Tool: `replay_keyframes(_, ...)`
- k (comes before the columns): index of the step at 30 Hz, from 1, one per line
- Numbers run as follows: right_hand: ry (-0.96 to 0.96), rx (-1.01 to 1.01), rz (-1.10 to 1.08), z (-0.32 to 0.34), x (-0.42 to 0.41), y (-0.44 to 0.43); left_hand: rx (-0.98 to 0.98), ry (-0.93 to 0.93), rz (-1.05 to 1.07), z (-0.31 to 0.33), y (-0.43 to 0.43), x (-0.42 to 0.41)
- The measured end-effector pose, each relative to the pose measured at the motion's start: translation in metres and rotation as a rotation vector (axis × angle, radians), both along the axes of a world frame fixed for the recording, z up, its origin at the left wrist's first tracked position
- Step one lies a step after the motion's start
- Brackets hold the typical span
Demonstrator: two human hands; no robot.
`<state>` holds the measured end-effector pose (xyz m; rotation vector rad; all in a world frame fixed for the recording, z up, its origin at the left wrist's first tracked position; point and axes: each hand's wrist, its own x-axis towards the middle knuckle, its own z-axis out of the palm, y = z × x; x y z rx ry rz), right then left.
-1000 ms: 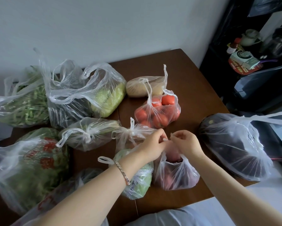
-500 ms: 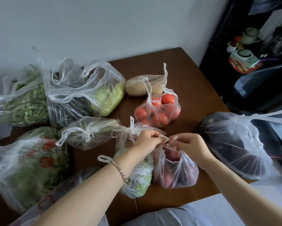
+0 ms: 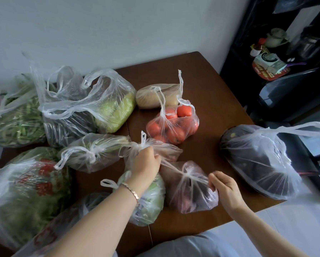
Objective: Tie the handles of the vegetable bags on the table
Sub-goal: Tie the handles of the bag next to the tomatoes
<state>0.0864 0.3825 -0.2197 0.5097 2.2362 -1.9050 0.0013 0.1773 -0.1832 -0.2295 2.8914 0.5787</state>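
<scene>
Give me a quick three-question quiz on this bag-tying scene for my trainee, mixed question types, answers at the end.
1. True or false: the left hand and the right hand each hold one handle end of the reddish bag, with a knot between them.
2. The tomato bag has handles that are: A knotted; B loose; C held by a hand.
3. Fill in: the left wrist wears a ___.
Key: 1 true; 2 B; 3 bracelet.
</scene>
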Motion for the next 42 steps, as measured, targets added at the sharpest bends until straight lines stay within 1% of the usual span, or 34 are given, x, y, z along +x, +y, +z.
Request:
replay_keyframes(3,-0.126,0.007,-0.081,-0.011,0.003,0.009,-0.135,-0.054,-0.13,-0.004,0.0,-0.004)
replay_keyframes(5,-0.116,-0.021,-0.15,-0.007,-0.005,0.006,-0.198,0.017,-0.166,-0.004,0.004,-0.002)
replay_keyframes(6,-0.108,-0.045,-0.181,-0.005,-0.011,0.004,-0.187,0.055,-0.148,-0.003,0.006,-0.001)
replay_keyframes(7,-0.098,-0.08,-0.202,-0.002,-0.018,0.002,-0.119,0.077,-0.104,-0.003,0.007,0.001)
replay_keyframes(8,-0.084,-0.137,-0.216,0.0,-0.023,0.0,0.032,0.069,-0.041,-0.003,0.01,0.002)
replay_keyframes(9,-0.076,-0.227,-0.232,0.002,-0.028,-0.003,0.25,0.033,0.035,-0.005,0.013,0.003)
replay_keyframes(10,-0.068,-0.337,-0.249,0.004,-0.032,-0.006,0.485,-0.036,0.119,-0.007,0.017,0.003)
replay_keyframes(11,-0.059,-0.445,-0.259,0.007,-0.036,-0.011,0.746,-0.133,0.225,-0.008,0.022,0.003)
replay_keyframes(12,-0.052,-0.512,-0.257,0.01,-0.039,-0.016,0.996,-0.256,0.324,-0.007,0.027,0.005)
replay_keyframes(13,-0.046,-0.528,-0.246,0.013,-0.041,-0.022,1.181,-0.35,0.382,-0.005,0.031,0.008)
replay_keyframes(14,-0.04,-0.507,-0.218,0.017,-0.044,-0.027,1.229,-0.383,0.361,-0.003,0.034,0.009)
replay_keyframes(15,-0.041,-0.464,-0.19,0.019,-0.046,-0.03,1.166,-0.378,0.268,-0.001,0.033,0.009)
replay_keyframes(17,-0.043,-0.3,-0.115,0.017,-0.047,-0.03,0.848,-0.339,-0.076,0.001,0.03,0.008)
replay_keyframes(19,-0.031,-0.038,-0.008,0.008,-0.043,-0.024,0.551,-0.382,-0.402,-0.001,0.027,0.006)
replay_keyframes(20,-0.019,0.097,0.055,0.002,-0.039,-0.021,0.447,-0.409,-0.503,-0.004,0.027,0.006)
replay_keyframes(22,0.012,0.289,0.16,-0.008,-0.027,-0.017,0.33,-0.411,-0.624,-0.008,0.028,0.009)
replay_keyframes(23,0.024,0.347,0.182,-0.012,-0.023,-0.016,0.305,-0.401,-0.665,-0.01,0.029,0.012)
replay_keyframes(25,0.011,0.388,0.16,-0.017,-0.02,-0.014,0.269,-0.387,-0.719,-0.015,0.03,0.017)
replay_keyframes(27,-0.09,0.348,0.065,-0.018,-0.026,-0.014,0.275,-0.392,-0.706,-0.018,0.032,0.018)
replay_keyframes(28,-0.172,0.239,-0.029,-0.017,-0.032,-0.013,0.305,-0.402,-0.669,-0.017,0.032,0.018)
replay_keyframes(30,-0.309,-0.121,-0.235,-0.009,-0.044,-0.005,0.396,-0.418,-0.549,-0.017,0.032,0.016)
replay_keyframes(31,-0.33,-0.273,-0.287,-0.003,-0.048,0.0,0.457,-0.436,-0.485,-0.018,0.032,0.016)
replay_keyframes(32,-0.325,-0.335,-0.282,0.003,-0.05,0.006,0.526,-0.464,-0.435,-0.02,0.031,0.018)
replay_keyframes(34,-0.281,-0.335,-0.224,0.015,-0.055,0.011,0.651,-0.535,-0.394,-0.024,0.029,0.022)
replay_keyframes(35,-0.259,-0.319,-0.199,0.018,-0.056,0.01,0.68,-0.569,-0.394,-0.026,0.028,0.024)
replay_keyframes(37,-0.233,-0.335,-0.166,0.021,-0.061,0.002,0.671,-0.623,-0.413,-0.026,0.027,0.025)
replay_keyframes(39,-0.207,-0.395,-0.135,0.021,-0.064,-0.009,0.662,-0.639,-0.4,-0.023,0.027,0.021)
replay_keyframes(42,-0.187,-0.446,-0.107,0.022,-0.064,-0.021,0.714,-0.652,-0.346,-0.023,0.026,0.017)
